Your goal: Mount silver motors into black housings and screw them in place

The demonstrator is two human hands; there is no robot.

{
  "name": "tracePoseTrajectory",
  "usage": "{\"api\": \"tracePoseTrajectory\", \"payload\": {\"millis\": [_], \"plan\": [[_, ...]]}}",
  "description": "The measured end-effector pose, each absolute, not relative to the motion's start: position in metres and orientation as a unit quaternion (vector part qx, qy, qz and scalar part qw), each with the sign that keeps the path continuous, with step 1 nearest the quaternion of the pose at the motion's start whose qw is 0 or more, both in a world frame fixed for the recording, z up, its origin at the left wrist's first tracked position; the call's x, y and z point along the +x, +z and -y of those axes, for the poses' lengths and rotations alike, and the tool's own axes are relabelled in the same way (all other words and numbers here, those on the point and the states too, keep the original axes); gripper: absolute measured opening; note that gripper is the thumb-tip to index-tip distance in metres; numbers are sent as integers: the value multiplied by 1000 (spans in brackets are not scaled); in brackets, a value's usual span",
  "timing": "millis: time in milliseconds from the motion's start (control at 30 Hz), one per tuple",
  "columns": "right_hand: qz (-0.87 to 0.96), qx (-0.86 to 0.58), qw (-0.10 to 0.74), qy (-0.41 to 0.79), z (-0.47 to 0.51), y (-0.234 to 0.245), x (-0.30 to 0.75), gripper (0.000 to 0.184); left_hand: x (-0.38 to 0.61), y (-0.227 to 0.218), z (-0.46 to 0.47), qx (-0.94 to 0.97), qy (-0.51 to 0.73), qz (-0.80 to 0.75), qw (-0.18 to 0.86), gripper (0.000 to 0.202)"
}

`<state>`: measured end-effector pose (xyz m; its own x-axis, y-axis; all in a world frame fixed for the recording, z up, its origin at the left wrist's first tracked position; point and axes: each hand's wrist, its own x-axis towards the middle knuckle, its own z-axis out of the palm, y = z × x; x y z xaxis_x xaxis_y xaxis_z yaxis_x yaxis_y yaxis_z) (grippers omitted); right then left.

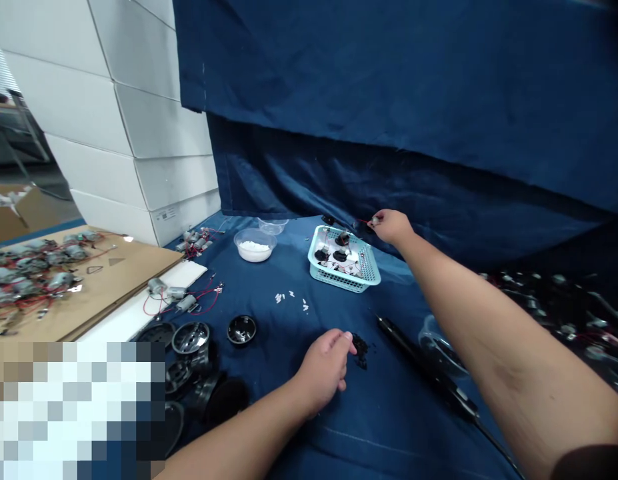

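Observation:
Low in the middle of the cloth, my left hand (323, 365) is closed, thumb and fingers pressed together. Whatever it may pinch is too small or hidden to make out. Right beside its fingertips lies a pile of small black pieces (361, 353). My right hand (393, 227) reaches past the far right corner of a light blue plastic basket (343, 283). Its fingers pinch a small part with a red wire (373, 221). Inside the basket are several black round parts (340, 255) with red wires.
A corded black electric screwdriver (423, 367) lies right of the pile. White bits (283, 297) and a tub of white material (255, 250) sit beyond. Black round housings (191, 338) and wired motors (176, 293) lie left. White boxes (163, 127) and blue cloth (389, 73) stand behind.

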<state>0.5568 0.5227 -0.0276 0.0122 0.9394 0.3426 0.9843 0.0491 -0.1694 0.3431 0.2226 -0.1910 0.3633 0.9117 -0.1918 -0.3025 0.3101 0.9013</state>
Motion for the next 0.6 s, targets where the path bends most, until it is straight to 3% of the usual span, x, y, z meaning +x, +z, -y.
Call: {"api": "tracePoseTrajectory", "payload": {"millis": [133,400,600], "plan": [[674,-705,207,-75,-514,-35,577,35,344,-193,-223,409,421,-376,717,55],[719,-681,131,37,-503,-62,583,31,345,-197,-223,417,418,-385,709,49],[731,-666,131,75,-501,-72,563,31,345,-196,-224,418,415,-390,708,48]]}}
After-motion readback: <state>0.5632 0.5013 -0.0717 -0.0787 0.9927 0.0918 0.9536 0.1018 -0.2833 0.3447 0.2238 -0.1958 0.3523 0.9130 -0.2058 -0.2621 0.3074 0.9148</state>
